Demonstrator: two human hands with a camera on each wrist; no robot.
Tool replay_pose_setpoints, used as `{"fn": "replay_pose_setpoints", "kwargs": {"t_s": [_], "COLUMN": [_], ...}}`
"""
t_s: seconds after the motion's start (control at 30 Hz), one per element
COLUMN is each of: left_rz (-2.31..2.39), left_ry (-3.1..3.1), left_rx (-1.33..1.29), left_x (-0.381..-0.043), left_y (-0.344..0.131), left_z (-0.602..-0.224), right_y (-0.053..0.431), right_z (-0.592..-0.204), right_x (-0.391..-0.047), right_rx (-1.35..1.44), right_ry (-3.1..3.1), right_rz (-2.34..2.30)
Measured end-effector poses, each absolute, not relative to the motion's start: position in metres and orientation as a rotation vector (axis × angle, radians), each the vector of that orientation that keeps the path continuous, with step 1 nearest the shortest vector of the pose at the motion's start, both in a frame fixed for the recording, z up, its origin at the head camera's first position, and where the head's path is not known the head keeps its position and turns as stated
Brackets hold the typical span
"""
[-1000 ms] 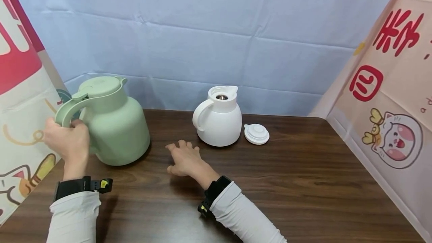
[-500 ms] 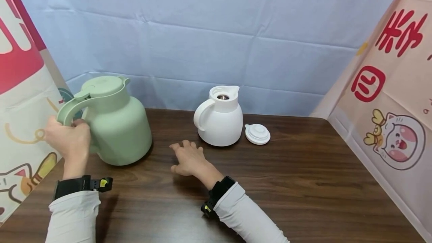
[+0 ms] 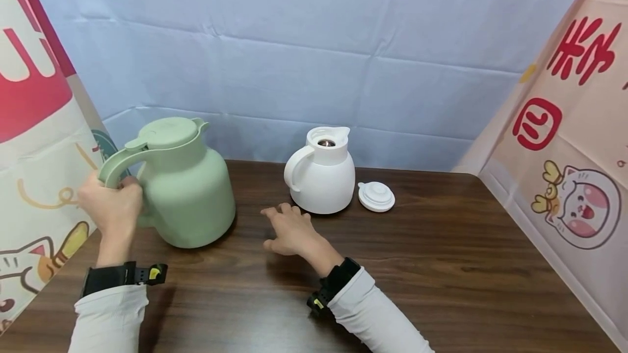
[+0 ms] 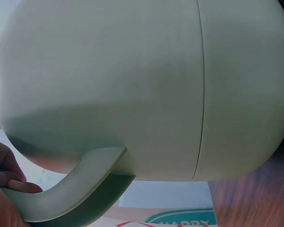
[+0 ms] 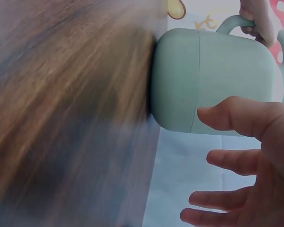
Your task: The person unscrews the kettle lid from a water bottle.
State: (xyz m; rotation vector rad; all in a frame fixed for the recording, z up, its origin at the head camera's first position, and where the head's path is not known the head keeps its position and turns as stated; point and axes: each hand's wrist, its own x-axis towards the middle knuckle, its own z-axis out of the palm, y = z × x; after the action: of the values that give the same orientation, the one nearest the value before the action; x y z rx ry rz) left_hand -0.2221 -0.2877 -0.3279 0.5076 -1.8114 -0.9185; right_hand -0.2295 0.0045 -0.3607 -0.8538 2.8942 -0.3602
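Observation:
My left hand [image 3: 114,200] grips the handle of a large pale green thermos jug [image 3: 191,200] at the left of the table. The green lid is on, and its spout points right. Whether the jug's base touches the wood or sits just above it, I cannot tell. In the left wrist view its body [image 4: 132,85] fills most of the picture. My right hand [image 3: 294,231] hovers over the table with fingers spread, holding nothing. It is between the green jug and a small white thermos jug [image 3: 324,184], which stands uncovered with a dark round mouth. A white lid [image 3: 376,196] lies right of it.
The dark wood table [image 3: 441,266] ends at a pale blue cloth [image 3: 275,59] behind the jugs. A printed cloth [image 3: 39,178] hangs close behind my left hand, and another printed cloth [image 3: 574,168] borders the right side.
The green jug has moved right and slightly toward me, with my left hand on its handle. My right hand has drifted right, fingers still spread. The white jug and its lid stay put.

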Motion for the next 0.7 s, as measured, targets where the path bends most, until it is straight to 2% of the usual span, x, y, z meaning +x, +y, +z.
{"fn": "replay_pose_setpoints", "kwargs": {"t_s": [0.7], "left_rz": [-0.92], "left_ry": [-1.87], "left_rx": [0.284], "left_x": [-0.212], "left_y": [-0.26], "left_z": [-0.331], "right_y": [0.03], "right_z": [-0.35], "right_x": [-0.211], "right_rx": [-0.885], "right_ry": [2.884], "right_rz": [-0.291]}}
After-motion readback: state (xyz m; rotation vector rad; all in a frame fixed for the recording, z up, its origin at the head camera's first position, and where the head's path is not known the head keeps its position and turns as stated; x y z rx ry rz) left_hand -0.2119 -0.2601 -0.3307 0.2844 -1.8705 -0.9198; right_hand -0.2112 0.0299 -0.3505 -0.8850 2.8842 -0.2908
